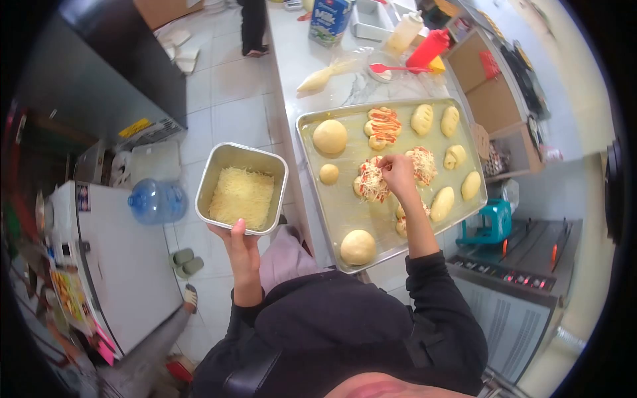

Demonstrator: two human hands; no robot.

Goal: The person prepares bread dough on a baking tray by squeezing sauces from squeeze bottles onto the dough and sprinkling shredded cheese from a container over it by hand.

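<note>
My left hand [241, 249] grips a square metal pan [283, 192] by its near side, thumb over the rim. Shredded cheese [242, 194] covers the pan's bottom. Over the baking tray [391, 247], my right hand [398, 174] has its fingers pinched together on a little shredded cheese, just above a bun [370, 182] topped with red sauce and cheese. Beside it lies another cheese-topped bun [423, 166]. A third topped bun [401, 224] is partly hidden under my right forearm. Farther up, a bun [383, 127] carries red and pale sauce stripes without cheese.
Plain dough pieces, such as a large round one [330, 136], share the tray. Behind it on the counter are a piping bag [325, 77], a red squeeze bottle [428, 50], a pale squeeze bottle [403, 33] and a milk carton [330, 21]. Another person's leg [253, 26] shows beyond.
</note>
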